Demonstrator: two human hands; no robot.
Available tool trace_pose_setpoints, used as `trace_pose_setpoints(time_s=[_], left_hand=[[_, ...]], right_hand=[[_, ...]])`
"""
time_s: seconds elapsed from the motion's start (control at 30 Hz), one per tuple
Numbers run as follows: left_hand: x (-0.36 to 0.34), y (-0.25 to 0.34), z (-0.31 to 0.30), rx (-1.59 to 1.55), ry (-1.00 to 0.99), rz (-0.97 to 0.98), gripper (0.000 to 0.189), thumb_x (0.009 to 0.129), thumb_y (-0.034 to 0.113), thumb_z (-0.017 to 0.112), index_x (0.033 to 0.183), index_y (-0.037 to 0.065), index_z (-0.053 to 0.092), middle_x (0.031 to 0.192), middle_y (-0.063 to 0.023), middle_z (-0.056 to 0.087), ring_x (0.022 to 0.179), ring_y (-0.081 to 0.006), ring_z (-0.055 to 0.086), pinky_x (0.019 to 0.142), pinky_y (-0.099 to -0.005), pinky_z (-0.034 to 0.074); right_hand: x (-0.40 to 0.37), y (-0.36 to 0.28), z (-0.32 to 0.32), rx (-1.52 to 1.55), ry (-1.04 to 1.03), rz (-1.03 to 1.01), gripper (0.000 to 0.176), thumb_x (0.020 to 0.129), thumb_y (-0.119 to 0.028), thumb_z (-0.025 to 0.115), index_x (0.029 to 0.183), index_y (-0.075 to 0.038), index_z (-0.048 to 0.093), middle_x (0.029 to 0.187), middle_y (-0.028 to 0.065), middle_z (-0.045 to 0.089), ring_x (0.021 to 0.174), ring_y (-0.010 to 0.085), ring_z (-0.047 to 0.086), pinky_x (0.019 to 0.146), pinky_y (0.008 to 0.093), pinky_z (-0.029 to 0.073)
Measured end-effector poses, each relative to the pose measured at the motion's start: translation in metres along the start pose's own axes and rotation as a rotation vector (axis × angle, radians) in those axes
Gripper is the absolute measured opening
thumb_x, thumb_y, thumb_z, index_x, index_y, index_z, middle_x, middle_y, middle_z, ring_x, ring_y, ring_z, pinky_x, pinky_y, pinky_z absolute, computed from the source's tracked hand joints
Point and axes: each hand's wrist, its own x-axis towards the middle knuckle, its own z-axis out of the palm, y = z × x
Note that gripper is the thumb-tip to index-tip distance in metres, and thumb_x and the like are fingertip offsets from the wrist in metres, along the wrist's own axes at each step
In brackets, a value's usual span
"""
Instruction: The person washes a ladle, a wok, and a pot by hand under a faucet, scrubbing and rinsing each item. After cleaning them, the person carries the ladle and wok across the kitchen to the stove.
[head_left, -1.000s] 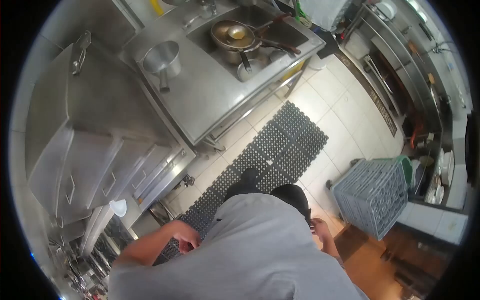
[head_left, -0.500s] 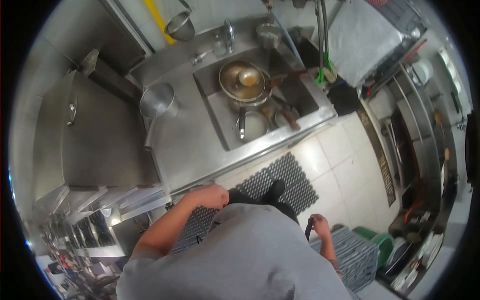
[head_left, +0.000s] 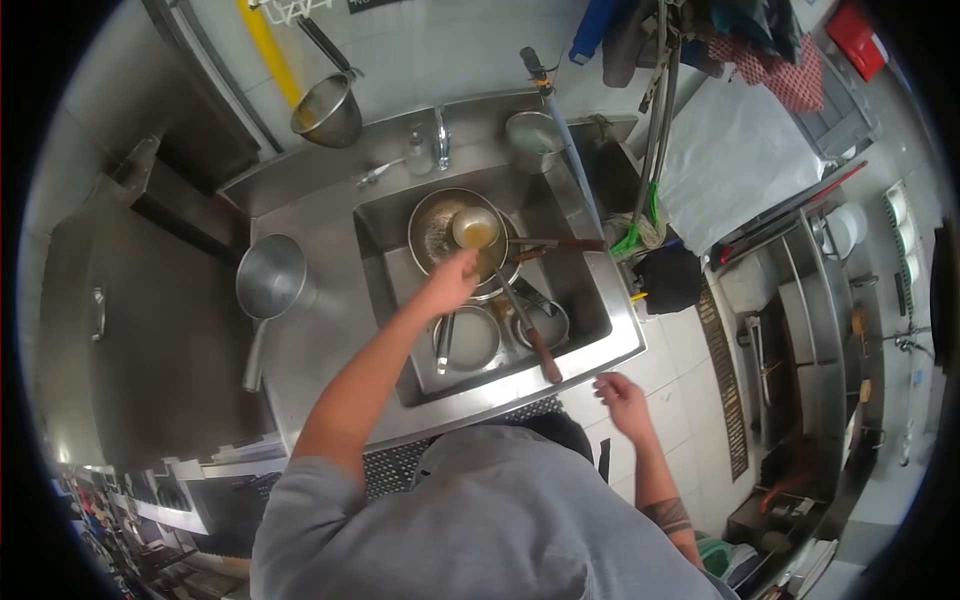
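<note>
My left hand [head_left: 452, 284] reaches over the sink [head_left: 590, 320], at the near rim of a wide frying pan [head_left: 425, 220] and just below the bowl of a ladle [head_left: 476, 228] that lies in it. Its fingertips point away from me; whether they grip the ladle or the pan cannot be made out. The ladle's long handle slants toward the sink's front edge and ends in brown wood. Two smaller pans stand nearer me, one a saucepan [head_left: 472, 342] with cloudy liquid. My right hand [head_left: 622, 398] hangs before the sink's front right corner, fingers loosely bent, holding nothing.
On the left counter stands a metal pot with a long handle [head_left: 272, 278]. A tap [head_left: 442, 138], a glass bottle [head_left: 418, 152] and another pot [head_left: 533, 140] line the sink's back. Mop handles [head_left: 655, 110] lean to the right, near a shelf rack [head_left: 820, 270].
My left hand has risen from my waist and moved forward over the sink. My right hand has let go of a black strap and moved forward. The view has come closer to the sink.
</note>
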Motion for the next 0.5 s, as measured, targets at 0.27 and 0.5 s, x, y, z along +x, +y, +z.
trace_pose_setpoints(time_s=[0.27,0.5], left_hand=[[0.2,-0.008,-0.04,0.16,0.265,-0.178,0.082,0.09,0.025,0.071,0.157,-0.002,0.033,0.153,-0.0276,0.047,0.139,-0.0422,0.051,0.116,-0.0438,0.041],[0.289,-0.012,-0.054,0.207,0.353,-0.138,0.088,0.085,0.026,0.069,0.157,-0.005,0.028,0.147,-0.0329,0.05,0.136,-0.0471,0.051,0.114,-0.0466,0.042]], right_hand=[[0.045,-0.066,0.01,-0.052,-0.244,0.032,0.023,0.102,-0.012,0.066,0.119,0.002,0.07,0.101,0.0082,0.076,0.095,0.013,0.069,0.087,0.0276,0.055],[0.233,-0.145,0.0,-0.318,0.014,-0.664,0.046,0.09,-0.011,0.071,0.133,-0.003,0.056,0.121,0.0196,0.059,0.11,0.0364,0.062,0.092,0.0432,0.053]])
